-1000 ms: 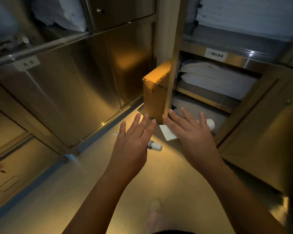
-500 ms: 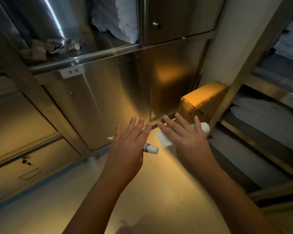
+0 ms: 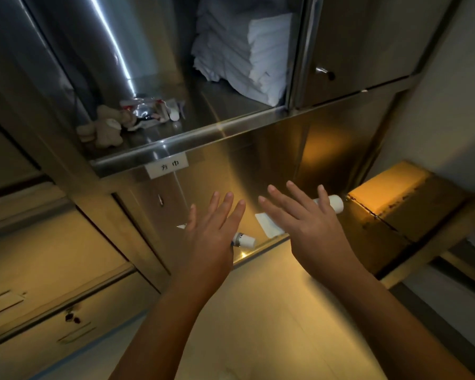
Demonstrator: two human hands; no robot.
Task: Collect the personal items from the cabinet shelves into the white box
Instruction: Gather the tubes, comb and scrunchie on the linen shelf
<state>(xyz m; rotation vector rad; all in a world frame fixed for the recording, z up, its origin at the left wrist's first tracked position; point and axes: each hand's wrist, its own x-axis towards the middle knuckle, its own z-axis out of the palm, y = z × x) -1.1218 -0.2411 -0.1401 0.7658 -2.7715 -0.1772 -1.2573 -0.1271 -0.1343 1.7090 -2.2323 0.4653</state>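
A small white label (image 3: 166,165) on the steel cabinet front (image 3: 258,165), just below the front edge of the open shelf (image 3: 203,133), carries two dark characters, "方巾". Print on the packets (image 3: 148,111) lying on that shelf is too small to read.

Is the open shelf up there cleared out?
No, a plush toy and small packets lie on the shelf, left of the stacked white towels.

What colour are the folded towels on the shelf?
The towels are white; head view.
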